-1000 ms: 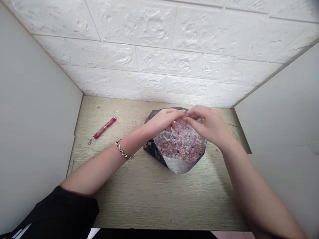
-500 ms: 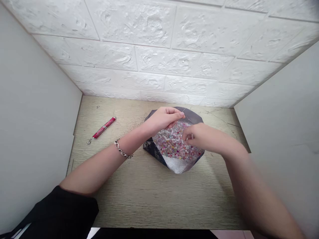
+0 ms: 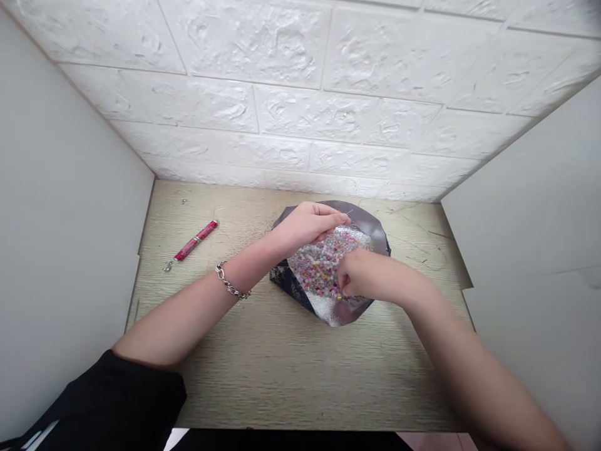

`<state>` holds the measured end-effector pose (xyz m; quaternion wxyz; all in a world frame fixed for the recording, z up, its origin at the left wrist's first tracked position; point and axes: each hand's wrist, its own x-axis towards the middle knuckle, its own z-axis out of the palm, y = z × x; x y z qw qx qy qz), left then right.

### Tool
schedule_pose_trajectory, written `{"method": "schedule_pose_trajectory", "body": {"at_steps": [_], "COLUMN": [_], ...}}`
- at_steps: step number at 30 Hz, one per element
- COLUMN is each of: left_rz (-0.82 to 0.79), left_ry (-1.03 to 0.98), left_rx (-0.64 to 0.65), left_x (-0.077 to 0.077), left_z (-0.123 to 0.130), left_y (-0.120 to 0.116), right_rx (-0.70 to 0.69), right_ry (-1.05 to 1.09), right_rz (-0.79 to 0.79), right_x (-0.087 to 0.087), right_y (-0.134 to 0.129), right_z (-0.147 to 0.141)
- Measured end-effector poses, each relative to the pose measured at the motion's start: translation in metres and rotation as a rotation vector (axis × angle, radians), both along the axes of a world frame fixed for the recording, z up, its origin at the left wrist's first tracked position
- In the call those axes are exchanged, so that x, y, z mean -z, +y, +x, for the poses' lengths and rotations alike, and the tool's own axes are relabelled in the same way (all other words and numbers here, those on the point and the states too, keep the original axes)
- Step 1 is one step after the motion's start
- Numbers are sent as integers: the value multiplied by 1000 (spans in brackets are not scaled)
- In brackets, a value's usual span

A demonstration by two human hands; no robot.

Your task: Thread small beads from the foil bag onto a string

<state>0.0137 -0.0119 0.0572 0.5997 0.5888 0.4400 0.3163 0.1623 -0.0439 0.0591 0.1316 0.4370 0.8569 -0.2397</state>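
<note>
Mixed small beads (image 3: pixel 315 268), mostly pink, white and clear, lie in a spread-open bag (image 3: pixel 370 220) with a silvery inside and a dark outside. Over the bag's far left part, my left hand (image 3: pixel 310 225) pinches a thin thread (image 3: pixel 349 212), whose short end sticks up past the thumb and fingertip. My right hand (image 3: pixel 366 274) is down at the beads on the bag's right side, fingers curled together. Whether a bead sits between those fingertips is hidden.
A slim red tube (image 3: pixel 196 241) with a silver band lies on the wooden tabletop (image 3: pixel 300 376) at left, with small metal bits (image 3: pixel 168 267) near it. Loose threads (image 3: pixel 422 244) trail at the right back. A white brick-patterned wall (image 3: pixel 282 119) and pale side panels enclose the table.
My right hand has moved down and slightly left, closer over the beads, with its fingers more closed. The bag's right side looks spread wider. My left hand has stayed in place.
</note>
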Motion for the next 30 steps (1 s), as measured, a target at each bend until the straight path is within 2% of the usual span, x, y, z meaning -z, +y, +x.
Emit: {"method": "schedule_pose_trajectory", "body": {"at_steps": [6,16,23,30], "left_rz": [4,21,25,25], "left_ry": [13,57,52,53], "left_rx": [-2,-2,-13,-9], "left_x": [-1,-2,-2,-2], "left_z": [0,-1,0,0], "left_y": [0,-1,-1,-1], "right_rx": [10,29,23,45], "right_ry": [-154,-253,-264,-258], "right_rz": [9,64,95,29], "right_x": [-1,0,-3,-4], "right_y": [-4,-8,-11,-9], "right_z": [-7,-10,-11,-12]}}
